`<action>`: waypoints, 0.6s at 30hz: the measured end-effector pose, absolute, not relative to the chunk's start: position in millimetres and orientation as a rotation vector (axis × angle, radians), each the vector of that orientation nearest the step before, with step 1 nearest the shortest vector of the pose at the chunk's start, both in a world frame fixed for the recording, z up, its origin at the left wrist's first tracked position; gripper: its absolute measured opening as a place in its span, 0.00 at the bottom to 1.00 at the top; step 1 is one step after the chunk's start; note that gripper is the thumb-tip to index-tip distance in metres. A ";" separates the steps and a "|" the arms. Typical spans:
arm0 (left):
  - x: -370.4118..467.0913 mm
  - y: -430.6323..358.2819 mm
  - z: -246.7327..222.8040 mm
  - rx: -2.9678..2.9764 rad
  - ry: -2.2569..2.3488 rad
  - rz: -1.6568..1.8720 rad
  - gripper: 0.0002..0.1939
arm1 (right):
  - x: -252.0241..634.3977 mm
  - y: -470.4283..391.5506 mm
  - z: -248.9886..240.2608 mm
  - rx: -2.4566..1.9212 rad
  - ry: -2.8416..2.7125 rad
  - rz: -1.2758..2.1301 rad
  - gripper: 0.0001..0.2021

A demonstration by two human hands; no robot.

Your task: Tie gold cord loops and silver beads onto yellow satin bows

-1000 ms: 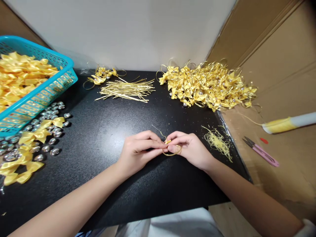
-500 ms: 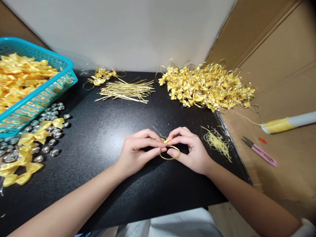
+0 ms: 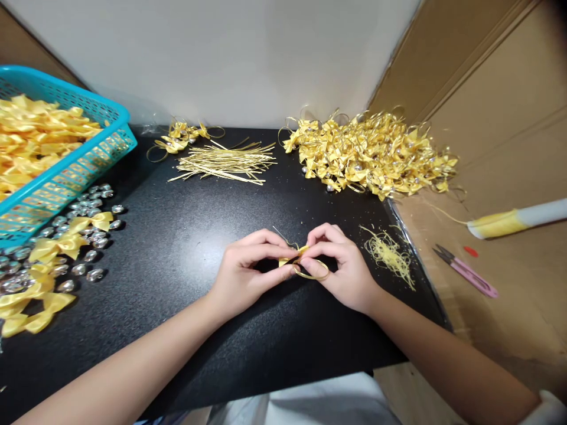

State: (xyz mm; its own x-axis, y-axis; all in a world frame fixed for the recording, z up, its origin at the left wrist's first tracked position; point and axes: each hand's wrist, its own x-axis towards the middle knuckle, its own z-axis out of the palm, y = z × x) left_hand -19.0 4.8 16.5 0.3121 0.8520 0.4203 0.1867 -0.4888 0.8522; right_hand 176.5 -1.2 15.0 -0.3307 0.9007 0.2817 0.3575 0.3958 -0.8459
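- The left hand (image 3: pixel 248 268) and the right hand (image 3: pixel 343 265) are meeting near the front middle of the black worktop (image 3: pixel 186 248), both pinching one small yellow bow (image 3: pixel 296 255) between fingertips.
- A gold cord loop (image 3: pixel 312 271) is hanging from that bow, just under the right hand's fingers, and a thin gold end is sticking up behind the bow.
- Judging by the heaps, a good share is already made: a large pile of finished bows (image 3: pixel 372 153) with loops and beads is lying at the worktop's far right corner, and a few more finished pieces (image 3: pixel 179 136) are sitting at its far edge, left of centre.
- Much is still waiting: a bundle of cut gold cords (image 3: pixel 225 162) is lying just in front of those few pieces, and loose silver beads (image 3: pixel 84 236) mixed with plain ribbon bows (image 3: pixel 48 265) are spreading along the worktop's left side.
- The teal basket (image 3: pixel 84 171) at the worktop's far left is holding a heaped load of plain yellow bows.
- Yellow thread scraps (image 3: pixel 390 254) are lying right of the right hand; pink snips (image 3: pixel 465 271) are resting off the worktop's right edge.
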 end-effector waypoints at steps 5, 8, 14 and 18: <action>-18.8 4.2 15.4 1.991 0.896 1.235 0.06 | 177.1 -1.4 17.6 -1.054 -1.920 0.797 0.04; -20.5 4.9 15.9 2.063 0.849 1.249 0.07 | 177.8 -1.3 18.5 -1.060 -1.931 0.870 0.05; -23.7 6.8 19.3 2.124 0.777 1.211 0.06 | 180.9 -0.2 19.9 -1.069 -1.950 1.076 0.07; -24.3 7.0 18.6 2.141 0.779 1.229 0.05 | 183.1 -0.9 23.4 -1.053 -2.009 1.052 0.08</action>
State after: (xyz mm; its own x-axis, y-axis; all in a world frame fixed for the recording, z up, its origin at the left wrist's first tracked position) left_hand -24.3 7.0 18.6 0.4152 0.7100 0.5688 0.2118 -0.6835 0.6986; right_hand 183.1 -0.9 23.4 -0.4820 0.8611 0.1618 0.3578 0.3620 -0.8608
